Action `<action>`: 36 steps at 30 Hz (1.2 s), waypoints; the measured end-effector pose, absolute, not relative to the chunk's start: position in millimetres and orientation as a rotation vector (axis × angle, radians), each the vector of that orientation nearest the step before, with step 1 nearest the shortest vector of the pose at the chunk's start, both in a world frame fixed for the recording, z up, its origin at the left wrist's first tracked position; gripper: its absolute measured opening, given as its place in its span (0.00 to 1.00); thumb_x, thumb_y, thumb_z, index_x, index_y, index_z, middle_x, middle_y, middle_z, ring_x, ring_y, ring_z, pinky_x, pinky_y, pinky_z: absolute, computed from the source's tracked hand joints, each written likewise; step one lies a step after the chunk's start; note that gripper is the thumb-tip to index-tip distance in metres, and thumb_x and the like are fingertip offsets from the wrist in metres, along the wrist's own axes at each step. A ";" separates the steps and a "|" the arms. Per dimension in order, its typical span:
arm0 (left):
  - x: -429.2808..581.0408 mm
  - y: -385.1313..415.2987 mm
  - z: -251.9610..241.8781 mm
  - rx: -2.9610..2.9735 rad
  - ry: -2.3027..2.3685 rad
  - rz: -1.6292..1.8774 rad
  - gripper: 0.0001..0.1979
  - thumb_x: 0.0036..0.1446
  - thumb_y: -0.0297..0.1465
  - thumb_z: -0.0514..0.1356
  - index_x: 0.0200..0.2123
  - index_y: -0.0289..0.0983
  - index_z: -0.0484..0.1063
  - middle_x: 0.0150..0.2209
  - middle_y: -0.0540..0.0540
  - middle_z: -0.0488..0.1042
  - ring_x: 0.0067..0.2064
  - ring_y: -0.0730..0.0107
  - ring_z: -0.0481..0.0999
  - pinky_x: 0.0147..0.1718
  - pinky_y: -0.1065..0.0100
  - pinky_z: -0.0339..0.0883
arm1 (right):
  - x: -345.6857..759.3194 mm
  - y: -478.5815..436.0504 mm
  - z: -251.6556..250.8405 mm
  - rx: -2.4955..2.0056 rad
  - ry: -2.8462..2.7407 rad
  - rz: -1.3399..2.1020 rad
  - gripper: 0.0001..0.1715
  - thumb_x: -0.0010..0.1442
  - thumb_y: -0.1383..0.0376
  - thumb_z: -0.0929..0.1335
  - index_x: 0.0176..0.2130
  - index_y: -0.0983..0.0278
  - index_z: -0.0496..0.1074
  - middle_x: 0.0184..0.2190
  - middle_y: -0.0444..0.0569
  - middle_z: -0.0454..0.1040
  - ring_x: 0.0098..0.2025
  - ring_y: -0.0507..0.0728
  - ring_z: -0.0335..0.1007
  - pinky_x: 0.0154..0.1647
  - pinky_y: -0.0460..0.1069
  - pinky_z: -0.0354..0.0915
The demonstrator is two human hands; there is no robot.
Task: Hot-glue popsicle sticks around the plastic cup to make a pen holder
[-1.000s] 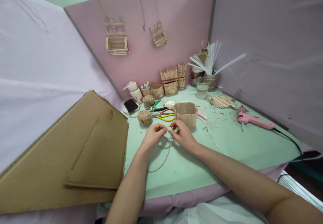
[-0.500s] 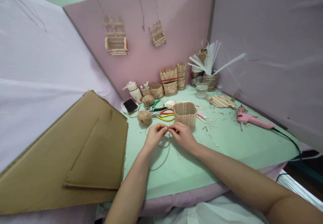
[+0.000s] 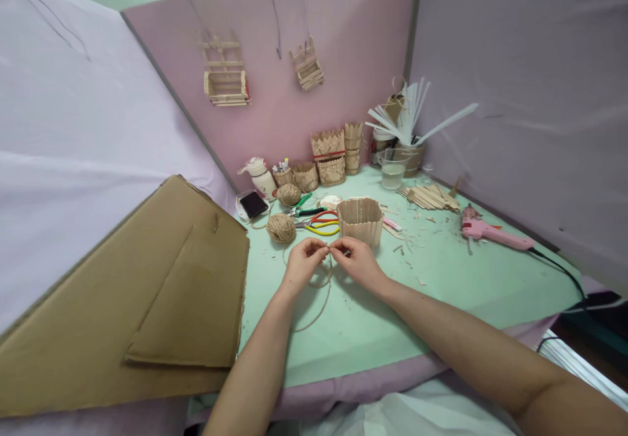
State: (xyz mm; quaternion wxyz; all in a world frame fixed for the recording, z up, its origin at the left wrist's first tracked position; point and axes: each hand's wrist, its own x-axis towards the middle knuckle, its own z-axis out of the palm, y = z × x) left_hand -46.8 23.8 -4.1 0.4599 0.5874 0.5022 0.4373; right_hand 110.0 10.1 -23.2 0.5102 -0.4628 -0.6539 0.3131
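Observation:
My left hand [image 3: 303, 264] and my right hand [image 3: 357, 260] meet fingertip to fingertip over the green table, each pinching the brown twine [image 3: 328, 298]. Loops of the twine hang below the fingers and curve onto the tabletop. Just behind my right hand stands a wooden-stick basket [image 3: 360, 222]. A ball of twine [image 3: 281, 228] lies behind my left hand, with a second ball [image 3: 288, 194] farther back. The part of the twine between the fingertips is mostly hidden.
Pliers and scissors [image 3: 324, 228] lie behind my hands. A pink glue gun [image 3: 495, 234] with a cord and a pile of wooden sticks [image 3: 432, 197] are at the right. Cardboard [image 3: 196, 292] leans at the left. A cup of liquid [image 3: 393, 175] stands at the back.
The fingertips of both hands have come closer together over the twine, and my right hand has turned slightly. Little else has moved.

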 end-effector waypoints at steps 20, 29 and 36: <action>-41.3 21.1 -11.2 1.544 1.273 1.131 0.07 0.50 0.34 0.63 0.30 0.36 0.76 0.27 0.49 0.75 0.28 0.72 0.70 0.31 0.69 0.65 | 110.7 6.7 -28.9 -1.084 -1.694 0.476 0.07 0.63 0.68 0.65 0.34 0.63 0.73 0.33 0.48 0.73 0.32 0.53 0.69 0.33 0.47 0.64; -36.9 18.6 -11.1 1.381 1.382 1.100 0.08 0.46 0.35 0.65 0.26 0.36 0.76 0.23 0.48 0.74 0.26 0.71 0.71 0.30 0.68 0.64 | 113.3 11.8 -36.2 -1.189 -1.892 0.293 0.09 0.65 0.68 0.66 0.33 0.63 0.75 0.31 0.47 0.76 0.33 0.54 0.72 0.33 0.47 0.62; -31.4 14.8 -1.9 1.339 1.403 0.999 0.07 0.42 0.35 0.65 0.22 0.37 0.74 0.20 0.50 0.71 0.24 0.72 0.66 0.26 0.68 0.61 | 111.5 10.5 -34.1 -1.226 -1.974 0.076 0.10 0.61 0.70 0.66 0.27 0.62 0.68 0.26 0.45 0.70 0.27 0.53 0.66 0.27 0.48 0.56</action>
